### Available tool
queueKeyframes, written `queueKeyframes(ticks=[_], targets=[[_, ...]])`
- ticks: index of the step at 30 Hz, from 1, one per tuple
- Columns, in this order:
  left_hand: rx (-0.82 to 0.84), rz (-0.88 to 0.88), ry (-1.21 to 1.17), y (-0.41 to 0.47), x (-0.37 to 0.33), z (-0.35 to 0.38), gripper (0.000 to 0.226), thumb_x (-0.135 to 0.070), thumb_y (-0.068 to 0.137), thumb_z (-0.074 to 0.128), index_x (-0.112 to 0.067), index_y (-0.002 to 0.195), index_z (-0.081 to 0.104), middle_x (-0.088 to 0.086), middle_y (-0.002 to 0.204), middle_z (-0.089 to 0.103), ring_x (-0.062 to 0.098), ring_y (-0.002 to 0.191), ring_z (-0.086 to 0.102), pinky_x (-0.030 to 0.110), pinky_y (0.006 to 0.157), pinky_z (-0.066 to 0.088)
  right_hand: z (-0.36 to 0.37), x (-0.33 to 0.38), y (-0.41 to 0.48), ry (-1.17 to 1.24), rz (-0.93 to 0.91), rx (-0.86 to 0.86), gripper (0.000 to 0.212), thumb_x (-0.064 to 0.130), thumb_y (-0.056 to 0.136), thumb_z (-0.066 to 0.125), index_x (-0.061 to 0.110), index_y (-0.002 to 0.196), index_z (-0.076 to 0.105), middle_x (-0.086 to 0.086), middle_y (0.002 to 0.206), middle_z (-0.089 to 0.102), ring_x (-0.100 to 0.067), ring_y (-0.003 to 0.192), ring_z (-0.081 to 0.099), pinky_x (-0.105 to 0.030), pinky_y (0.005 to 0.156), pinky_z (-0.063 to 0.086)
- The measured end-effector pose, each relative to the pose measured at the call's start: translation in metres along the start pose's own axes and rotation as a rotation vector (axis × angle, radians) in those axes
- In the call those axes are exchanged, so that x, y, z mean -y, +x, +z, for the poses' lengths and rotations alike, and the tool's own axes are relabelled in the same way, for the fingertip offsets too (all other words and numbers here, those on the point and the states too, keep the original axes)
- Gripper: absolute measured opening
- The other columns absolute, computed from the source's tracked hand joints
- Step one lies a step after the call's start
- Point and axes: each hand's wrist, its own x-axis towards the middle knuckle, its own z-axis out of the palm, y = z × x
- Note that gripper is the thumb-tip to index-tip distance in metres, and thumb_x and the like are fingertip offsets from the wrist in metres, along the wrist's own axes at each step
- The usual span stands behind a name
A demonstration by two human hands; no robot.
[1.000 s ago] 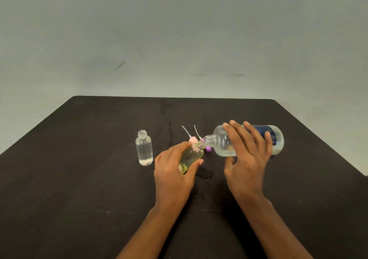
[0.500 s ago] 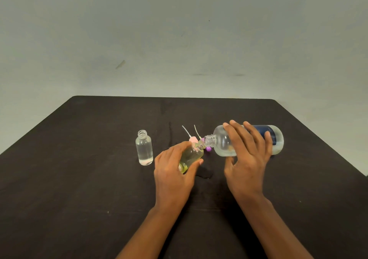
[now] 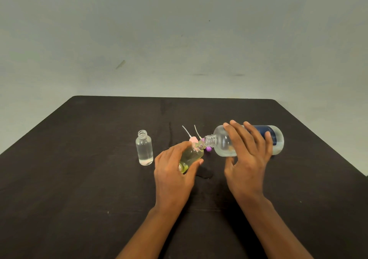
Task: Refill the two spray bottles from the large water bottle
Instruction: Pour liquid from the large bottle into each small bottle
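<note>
Midway across a dark table (image 3: 79, 179), a large water bottle (image 3: 221, 145) with a dark blue label is held on its side above the surface, its uncapped neck pointed left. It is gripped from above by the right hand (image 3: 247, 159), with the fingers wrapped over the barrel and the thumb tucked beneath. Its mouth is met by the open neck of a small yellow-tinted spray bottle (image 3: 192, 153), which is tilted toward it and clasped by the left hand (image 3: 173, 175), thumb and fingers curled round the lower body. Whether water is passing between the two necks cannot be told. A clear spray bottle (image 3: 144, 148), uncapped, is stood upright to the left, apart from both hands, and clear liquid is seen inside it. Two detached spray heads, a pink spray head (image 3: 192, 139) and a purple spray head (image 3: 208, 149), each with a thin dip tube, are laid just behind the joined necks. A small wet patch (image 3: 205, 174) is seen on the table in front of the tilted bottle.
</note>
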Motion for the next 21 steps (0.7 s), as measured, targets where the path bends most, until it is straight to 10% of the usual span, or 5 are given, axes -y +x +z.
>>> queueKeyframes(ticks=[21], targets=[[-0.012,0.014,-0.001,0.0008,-0.0023,-0.0011,0.048,-0.031,0.067,0.076,-0.033,0.109,0.055,-0.024,0.102,0.056,-0.003,0.096,0.052,0.04,0.083,0.052,-0.0005,0.0011,0.0003,-0.007,0.002,-0.003,0.084,-0.02,0.058,0.07,0.023,0.127,0.05,-0.001,0.128,0.06,-0.021,0.127,0.046,-0.046,0.116,0.016]])
